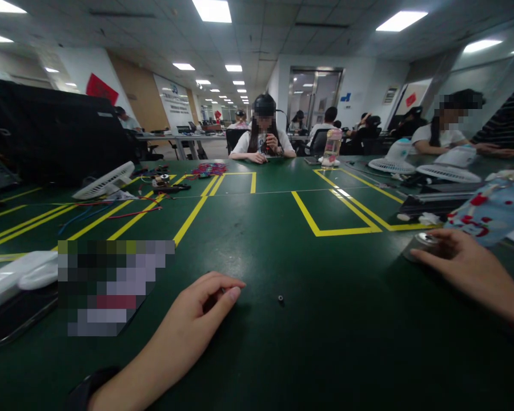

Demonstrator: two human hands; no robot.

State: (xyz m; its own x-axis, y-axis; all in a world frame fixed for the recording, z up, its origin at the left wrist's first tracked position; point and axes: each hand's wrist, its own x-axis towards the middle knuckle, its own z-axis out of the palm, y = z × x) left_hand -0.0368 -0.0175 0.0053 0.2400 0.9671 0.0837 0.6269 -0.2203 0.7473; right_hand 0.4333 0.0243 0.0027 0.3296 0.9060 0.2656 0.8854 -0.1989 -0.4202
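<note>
- Head view: I have both hands down on the dark green table [257,354], which is marked with yellow tape lines.
- My left hand [201,311] rests palm down, fingers curled loosely inward, thumb against the forefinger; whether anything is pinched there I cannot tell.
- A small black ring-shaped part [280,298] lies loose on the table just right of that hand, not touching it.
- My right hand [458,260] lies flat, fingertips on a small round metal piece [424,242]; fingers narrow, no closed grip.
- A blue patterned bottle [492,211] lies just behind the right hand.
- Far left: a phone [12,317] at the table edge, a white fan [105,181] beyond it.
- Across the table a seated person [263,134] holds something in raised hands.
</note>
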